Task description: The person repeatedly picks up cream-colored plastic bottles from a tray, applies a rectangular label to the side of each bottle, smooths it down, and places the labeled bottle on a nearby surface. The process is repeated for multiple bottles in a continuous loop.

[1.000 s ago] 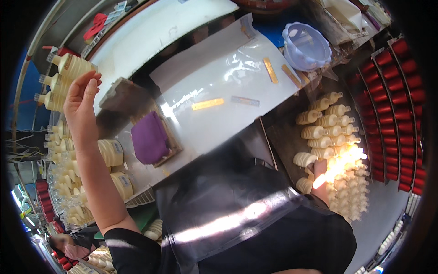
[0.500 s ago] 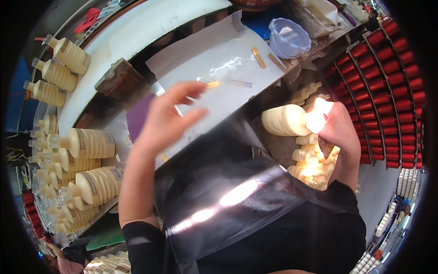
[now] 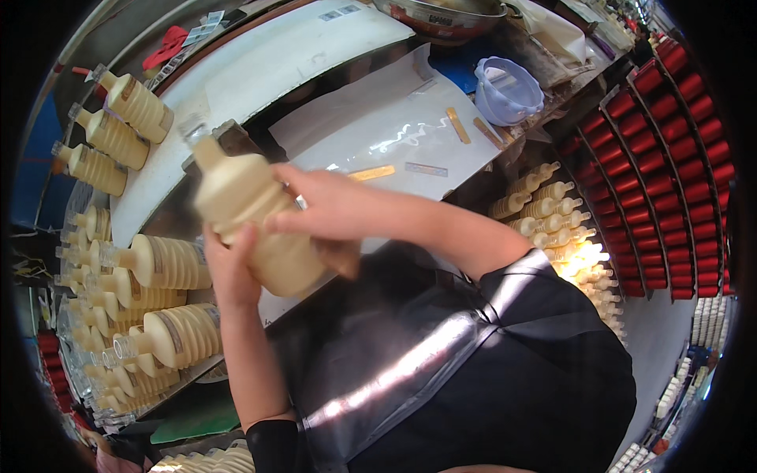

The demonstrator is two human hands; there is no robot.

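Observation:
A cream-coloured ribbed bottle with a clear neck is held tilted in front of me, over the near left part of the work table, its neck toward the upper left. My left hand grips its lower left side, thumb in front and the other fingers mostly hidden. From the right, my right hand reaches across and closes on the bottle's other side. A brownish shape under the right hand is blurred; I cannot tell what it is. Motion smears the bottle's surface.
Many similar bottles are stacked at the left, and more bottles lie at the right. A white sheet carries yellow strips. Beyond are a lilac basket and a metal bowl. Racked red cylinders stand far right.
My right hand has brought a bottle from the right-hand pile across to the left. My left hand, open and empty before, has come down and taken hold of it.

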